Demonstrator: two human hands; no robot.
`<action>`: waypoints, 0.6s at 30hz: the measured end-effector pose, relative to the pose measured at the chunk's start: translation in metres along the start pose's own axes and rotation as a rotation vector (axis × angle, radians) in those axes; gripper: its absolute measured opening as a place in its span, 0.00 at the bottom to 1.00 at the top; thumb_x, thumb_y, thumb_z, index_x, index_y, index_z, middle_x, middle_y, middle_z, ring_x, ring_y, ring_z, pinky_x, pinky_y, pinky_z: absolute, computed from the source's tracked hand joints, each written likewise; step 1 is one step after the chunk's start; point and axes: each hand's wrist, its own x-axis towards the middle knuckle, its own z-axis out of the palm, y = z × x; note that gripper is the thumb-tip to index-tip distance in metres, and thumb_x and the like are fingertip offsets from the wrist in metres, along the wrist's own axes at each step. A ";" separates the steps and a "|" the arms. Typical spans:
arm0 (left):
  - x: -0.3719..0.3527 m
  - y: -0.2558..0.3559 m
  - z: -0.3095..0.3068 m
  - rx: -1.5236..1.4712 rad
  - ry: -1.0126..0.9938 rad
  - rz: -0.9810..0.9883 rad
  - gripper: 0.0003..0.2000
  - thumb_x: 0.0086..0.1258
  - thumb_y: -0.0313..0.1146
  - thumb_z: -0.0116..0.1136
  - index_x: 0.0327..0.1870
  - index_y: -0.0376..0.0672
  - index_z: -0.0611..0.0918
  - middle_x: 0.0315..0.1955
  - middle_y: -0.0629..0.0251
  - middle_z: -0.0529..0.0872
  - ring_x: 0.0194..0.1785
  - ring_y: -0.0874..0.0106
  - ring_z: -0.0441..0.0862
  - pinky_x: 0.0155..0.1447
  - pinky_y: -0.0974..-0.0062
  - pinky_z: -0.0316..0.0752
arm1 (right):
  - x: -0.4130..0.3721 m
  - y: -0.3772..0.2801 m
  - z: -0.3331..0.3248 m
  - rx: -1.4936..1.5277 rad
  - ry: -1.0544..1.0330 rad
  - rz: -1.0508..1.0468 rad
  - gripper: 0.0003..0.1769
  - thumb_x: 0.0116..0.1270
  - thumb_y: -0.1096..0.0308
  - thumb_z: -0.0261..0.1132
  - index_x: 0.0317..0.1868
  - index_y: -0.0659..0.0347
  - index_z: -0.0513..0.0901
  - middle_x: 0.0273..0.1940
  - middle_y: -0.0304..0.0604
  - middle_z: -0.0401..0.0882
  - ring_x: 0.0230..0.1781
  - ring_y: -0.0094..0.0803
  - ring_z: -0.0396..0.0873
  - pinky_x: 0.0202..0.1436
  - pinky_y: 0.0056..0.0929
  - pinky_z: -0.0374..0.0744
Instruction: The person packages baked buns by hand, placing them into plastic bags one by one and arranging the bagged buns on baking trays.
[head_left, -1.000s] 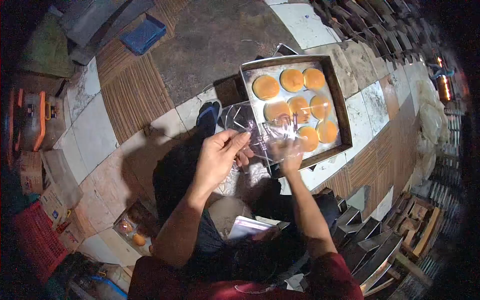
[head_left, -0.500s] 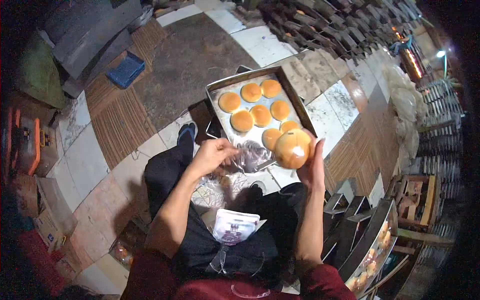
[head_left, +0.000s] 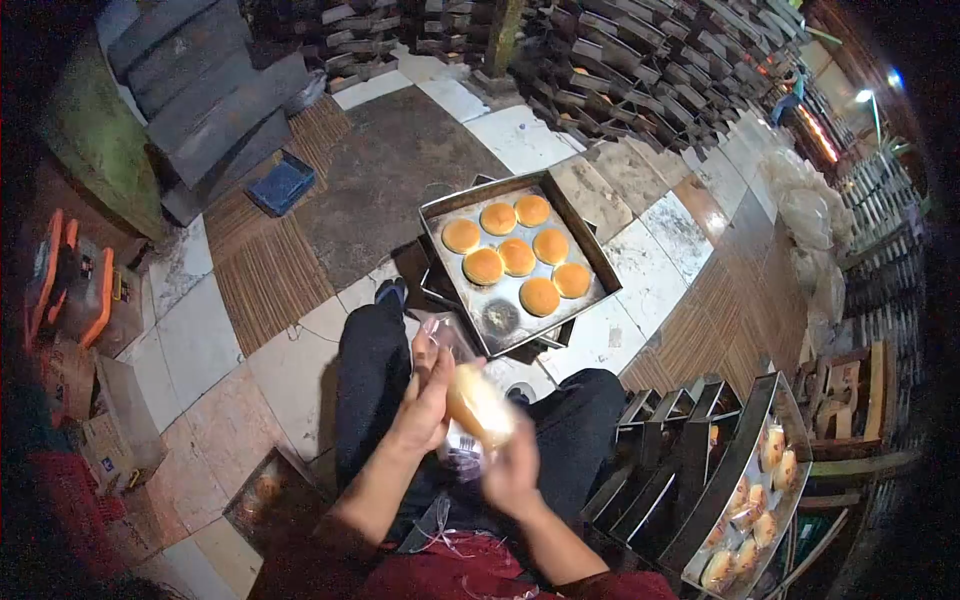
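Note:
Over my lap, a round golden bun (head_left: 480, 405), blurred by motion, is between my two hands with its pale side showing. My left hand (head_left: 425, 405) is closed on a clear plastic bag (head_left: 447, 338) that stands out above the fingers, close against the bun. Gripping the bun's lower right side is my right hand (head_left: 515, 468), smeared by motion. Printed plastic packaging (head_left: 462, 458) lies on my lap, partly hidden behind the bun and hands. In front, a square metal tray (head_left: 583, 218) holds several golden buns (head_left: 515, 257).
On the right, another metal tray (head_left: 735, 485) with wrapped buns rests on stacked dark trays (head_left: 650, 480). A dark tray (head_left: 265, 500) lies on the floor at left. Further off are a blue tray (head_left: 281, 183), orange-handled crates (head_left: 97, 297) and tall tray stacks (head_left: 640, 70).
My right hand has brought the bun from over the tray down to my lap. My left hand has moved down from the tray's near corner with the plastic bag. My view has shifted slightly.

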 end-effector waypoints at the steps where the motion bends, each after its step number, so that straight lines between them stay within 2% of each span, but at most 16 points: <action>1: 0.003 0.015 0.009 0.054 -0.028 0.132 0.38 0.66 0.53 0.50 0.70 0.56 0.43 0.65 0.61 0.58 0.54 0.62 0.72 0.50 0.64 0.73 | -0.001 -0.018 0.012 0.178 -0.096 -0.185 0.47 0.54 0.65 0.65 0.68 0.72 0.48 0.67 0.65 0.50 0.70 0.53 0.48 0.70 0.43 0.49; 2: -0.007 0.035 0.019 -0.222 -0.042 -0.005 0.44 0.63 0.48 0.59 0.71 0.49 0.41 0.69 0.55 0.46 0.69 0.61 0.51 0.68 0.64 0.56 | -0.006 -0.020 0.017 0.143 -0.118 -0.427 0.53 0.55 0.59 0.67 0.69 0.73 0.41 0.70 0.64 0.37 0.73 0.53 0.35 0.71 0.43 0.41; 3: -0.014 0.034 0.024 -0.223 -0.040 -0.003 0.44 0.63 0.48 0.59 0.71 0.49 0.41 0.69 0.55 0.46 0.69 0.61 0.51 0.68 0.64 0.56 | -0.012 -0.020 0.021 0.255 -0.120 -0.351 0.58 0.51 0.46 0.69 0.69 0.69 0.44 0.69 0.63 0.45 0.70 0.58 0.43 0.71 0.49 0.44; 5: -0.034 0.027 0.030 0.074 -0.312 0.046 0.51 0.57 0.47 0.66 0.70 0.42 0.40 0.69 0.54 0.47 0.69 0.61 0.51 0.70 0.67 0.51 | -0.010 -0.009 0.017 0.563 -0.061 -0.392 0.62 0.47 0.40 0.70 0.69 0.69 0.45 0.68 0.61 0.46 0.70 0.54 0.45 0.71 0.47 0.45; 6: -0.051 0.020 0.034 0.191 -0.370 0.063 0.53 0.54 0.47 0.67 0.70 0.39 0.40 0.68 0.53 0.49 0.69 0.62 0.50 0.70 0.67 0.50 | -0.012 -0.010 0.014 0.922 -0.086 -0.159 0.67 0.41 0.31 0.68 0.68 0.70 0.45 0.68 0.59 0.48 0.70 0.50 0.48 0.70 0.46 0.47; 7: -0.066 0.015 0.037 0.304 -0.427 0.074 0.55 0.52 0.48 0.69 0.69 0.37 0.39 0.67 0.53 0.50 0.69 0.64 0.49 0.70 0.68 0.48 | -0.004 0.002 0.015 0.792 -0.001 -0.410 0.69 0.40 0.28 0.66 0.67 0.72 0.46 0.68 0.61 0.47 0.69 0.53 0.50 0.69 0.49 0.49; 9: -0.074 0.032 0.032 0.373 -0.475 0.073 0.57 0.51 0.47 0.70 0.69 0.37 0.37 0.66 0.54 0.52 0.69 0.65 0.50 0.71 0.67 0.46 | 0.010 -0.006 -0.007 0.240 0.147 -0.723 0.68 0.39 0.27 0.65 0.67 0.71 0.47 0.67 0.64 0.48 0.68 0.57 0.51 0.69 0.52 0.49; 10: -0.073 0.047 0.046 0.135 -0.316 0.261 0.53 0.51 0.48 0.70 0.70 0.40 0.44 0.66 0.58 0.58 0.68 0.65 0.58 0.69 0.66 0.55 | 0.015 -0.045 -0.028 0.220 -0.034 -0.532 0.67 0.39 0.31 0.68 0.67 0.71 0.49 0.66 0.68 0.47 0.67 0.61 0.50 0.68 0.54 0.49; 11: -0.068 0.051 0.048 -0.149 -0.228 0.171 0.45 0.57 0.53 0.62 0.69 0.41 0.51 0.63 0.54 0.63 0.65 0.60 0.63 0.66 0.61 0.62 | 0.015 -0.069 -0.026 0.042 -0.058 -0.463 0.58 0.44 0.37 0.69 0.64 0.71 0.56 0.65 0.69 0.49 0.67 0.62 0.51 0.68 0.53 0.52; 13: -0.042 0.062 0.030 -0.525 -0.139 -0.220 0.37 0.62 0.60 0.49 0.65 0.42 0.61 0.58 0.52 0.70 0.59 0.52 0.71 0.60 0.54 0.70 | 0.014 -0.081 -0.021 -0.298 -0.187 -0.501 0.44 0.52 0.48 0.68 0.61 0.70 0.63 0.65 0.66 0.53 0.67 0.59 0.54 0.67 0.50 0.56; 14: -0.034 0.064 0.025 -0.528 -0.133 -0.212 0.37 0.62 0.60 0.49 0.65 0.42 0.61 0.58 0.52 0.70 0.59 0.52 0.71 0.60 0.54 0.70 | 0.018 -0.078 -0.021 -0.396 -0.205 -0.553 0.33 0.52 0.61 0.67 0.58 0.66 0.69 0.62 0.59 0.62 0.64 0.52 0.61 0.66 0.45 0.61; 15: -0.027 0.063 0.019 -0.579 -0.169 -0.276 0.35 0.64 0.62 0.45 0.63 0.42 0.64 0.55 0.52 0.72 0.57 0.53 0.73 0.57 0.54 0.72 | 0.030 -0.066 -0.023 -0.338 -0.091 -0.663 0.27 0.47 0.69 0.66 0.52 0.63 0.75 0.51 0.52 0.73 0.52 0.47 0.72 0.55 0.43 0.71; 16: -0.020 0.058 0.013 -0.631 -0.206 -0.344 0.34 0.65 0.63 0.41 0.61 0.42 0.66 0.53 0.52 0.75 0.54 0.53 0.75 0.55 0.54 0.73 | 0.035 -0.051 -0.017 -0.359 0.046 -0.597 0.24 0.45 0.70 0.64 0.47 0.62 0.77 0.45 0.49 0.74 0.45 0.45 0.72 0.47 0.41 0.72; 17: -0.007 0.036 0.001 -0.725 -0.079 -0.425 0.33 0.64 0.62 0.44 0.58 0.42 0.68 0.52 0.51 0.75 0.52 0.53 0.77 0.52 0.50 0.74 | 0.038 -0.041 -0.011 -0.379 0.182 -0.521 0.20 0.44 0.72 0.62 0.42 0.61 0.78 0.38 0.46 0.74 0.38 0.42 0.73 0.40 0.40 0.72; 18: 0.002 0.029 0.002 -0.729 0.047 -0.476 0.32 0.64 0.62 0.44 0.57 0.42 0.69 0.50 0.51 0.76 0.49 0.53 0.77 0.50 0.49 0.75 | 0.046 -0.042 -0.008 -0.365 0.218 -0.524 0.15 0.45 0.72 0.61 0.37 0.60 0.78 0.29 0.42 0.71 0.29 0.40 0.70 0.29 0.37 0.69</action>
